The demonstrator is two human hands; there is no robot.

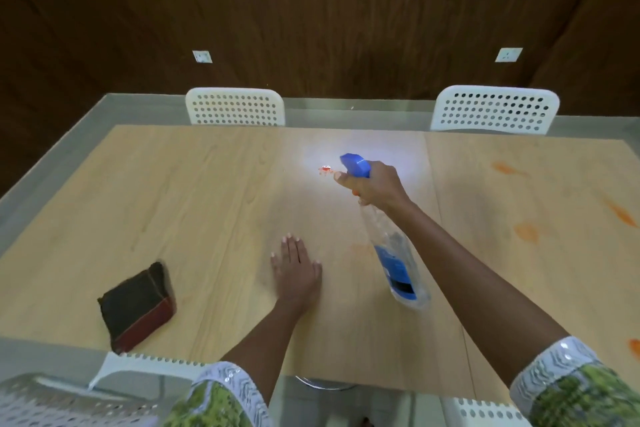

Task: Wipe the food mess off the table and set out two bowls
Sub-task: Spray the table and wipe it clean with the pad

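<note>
Head view: a light wooden table stands before a dark wood-panelled wall. The right hand grips a spray bottle beside a red food spot; orange smears mark the right side. The left hand lies flat, fingers straight, near a folded dark cloth.

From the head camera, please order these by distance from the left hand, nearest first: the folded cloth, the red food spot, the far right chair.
1. red food spot, ahead of the left hand.
2. folded cloth, to its left.
3. far right chair, across the table.
The first two are nearly equal.
</note>
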